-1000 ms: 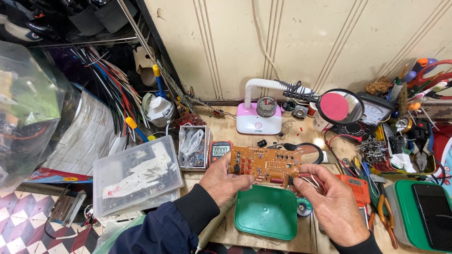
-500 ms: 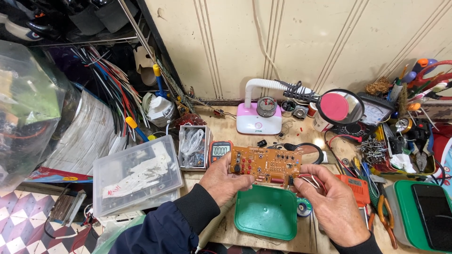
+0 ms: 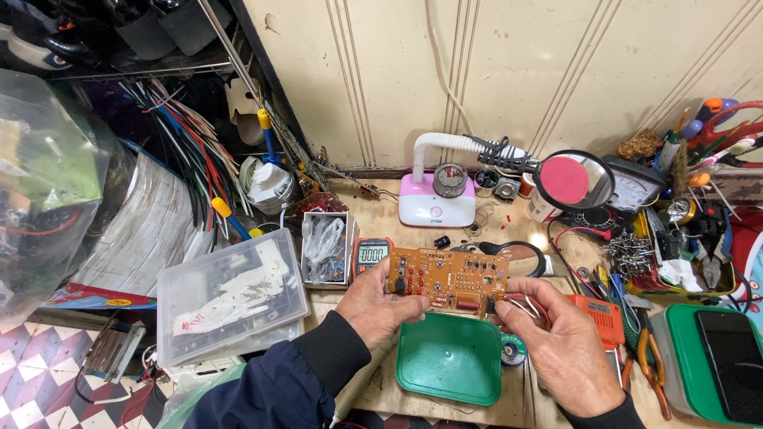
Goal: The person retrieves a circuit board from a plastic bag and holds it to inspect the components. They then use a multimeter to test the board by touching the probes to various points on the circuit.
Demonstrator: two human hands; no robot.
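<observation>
**Board Held Over Tray: No Change Between Views**

The board is held at lower centre of the frame, above the green tray. It is gripped at its left edge by the left hand, fingers closed on it with the thumb on top. Its right edge is pinched by the right hand, whose fingers are also closed around red and white wires leading off the board.

Compared with the views of a second and half a second ago, nothing is displaced: board, hands and tray are found in the same positions. The board is judged to be under steady inspection, not being moved.

The wooden bench is crowded. A meter lies just left of the board; a clear box sits at lower left. A pink lamp base and a magnifier stand at centre and upper right. Pale panelled wall fills the top of the frame; bundled cables hang at upper left.
</observation>
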